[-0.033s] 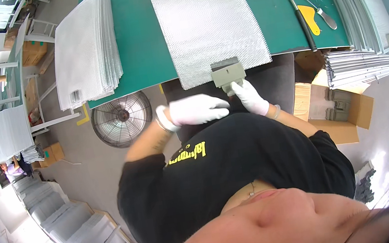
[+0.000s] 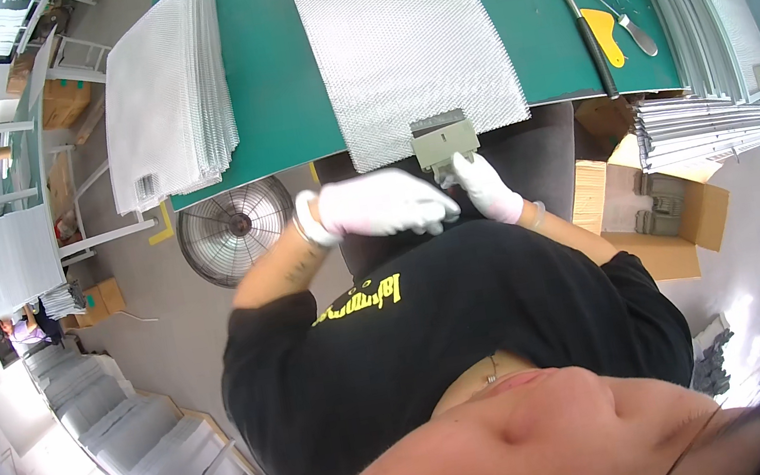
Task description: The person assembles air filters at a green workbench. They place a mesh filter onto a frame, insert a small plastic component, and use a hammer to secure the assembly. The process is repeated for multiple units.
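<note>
1. Silver mesh sheet [image 2: 405,42] lies upper centre on green tabletop [image 2: 268,77].
2. Gloved right hand [image 2: 489,188] grips beige bracket [image 2: 447,143] at the sheet's lower edge, near centre.
3. Left hand [image 2: 383,205], just left, fingers together; cannot tell whether holding anything.

Yellow lettering [image 2: 377,297] stands on the black shirt [image 2: 508,307].

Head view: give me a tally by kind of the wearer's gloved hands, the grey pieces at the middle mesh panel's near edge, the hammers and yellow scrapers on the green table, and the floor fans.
White-gloved hands: 2 (left hand, right hand)
Grey plastic piece: 1
Black-handled hammer: 1
Yellow scraper: 1
Floor fan: 1
Total: 6
</note>
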`<state>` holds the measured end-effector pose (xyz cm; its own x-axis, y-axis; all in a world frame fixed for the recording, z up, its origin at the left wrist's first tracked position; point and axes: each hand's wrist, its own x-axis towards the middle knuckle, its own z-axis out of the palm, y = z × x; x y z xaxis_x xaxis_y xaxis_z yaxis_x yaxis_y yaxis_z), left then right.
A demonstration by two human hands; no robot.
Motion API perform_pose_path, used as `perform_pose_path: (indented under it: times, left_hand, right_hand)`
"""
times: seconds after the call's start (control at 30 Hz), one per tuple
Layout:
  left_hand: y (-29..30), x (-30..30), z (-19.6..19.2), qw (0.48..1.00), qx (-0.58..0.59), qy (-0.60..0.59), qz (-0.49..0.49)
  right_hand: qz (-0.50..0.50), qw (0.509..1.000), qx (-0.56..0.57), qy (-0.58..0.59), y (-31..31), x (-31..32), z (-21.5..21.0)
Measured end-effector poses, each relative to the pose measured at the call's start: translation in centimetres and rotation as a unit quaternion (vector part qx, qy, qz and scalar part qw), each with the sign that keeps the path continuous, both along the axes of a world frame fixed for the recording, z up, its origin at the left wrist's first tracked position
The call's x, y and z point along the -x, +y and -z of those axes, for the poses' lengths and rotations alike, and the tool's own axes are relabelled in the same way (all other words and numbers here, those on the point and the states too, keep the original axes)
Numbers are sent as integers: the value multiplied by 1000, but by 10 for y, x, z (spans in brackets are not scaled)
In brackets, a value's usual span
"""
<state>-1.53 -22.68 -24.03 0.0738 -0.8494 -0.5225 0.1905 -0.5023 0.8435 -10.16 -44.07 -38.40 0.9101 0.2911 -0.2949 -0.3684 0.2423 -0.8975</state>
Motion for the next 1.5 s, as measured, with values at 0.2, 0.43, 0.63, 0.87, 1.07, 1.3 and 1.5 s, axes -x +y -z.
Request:
perform_pose_path:
  times: [0.2, 0.43, 0.63, 0.87, 1.07, 1.3, 1.5]
  left_hand:
    - [-60, -84, 37, 647, 58, -760, -24]
    - [-111, 4, 50, 698, -17, -711, -82]
    - [-109, 2, 55, 677, -16, -731, -85]
    - [-106, 7, 47, 684, 3, -724, -88]
    - [-106, -3, 49, 680, 5, -730, -65]
    - [-94, -33, 45, 691, 75, -718, -34]
    - [-97, -19, 42, 715, 80, -693, -53]
  right_hand:
    - [206, 977, -59, 16, 6, -10, -42]
    - [374, 923, 57, -69, -31, 23, 1]
    - [222, 975, 2, 8, -56, 9, -36]
    - [314, 949, -38, -6, -39, 22, -29]
    - [338, 925, -163, 59, -24, 4, 0]
    - [286, 944, -164, 25, -20, -5, -31]
    - [284, 948, -136, 36, -24, 12, -32]
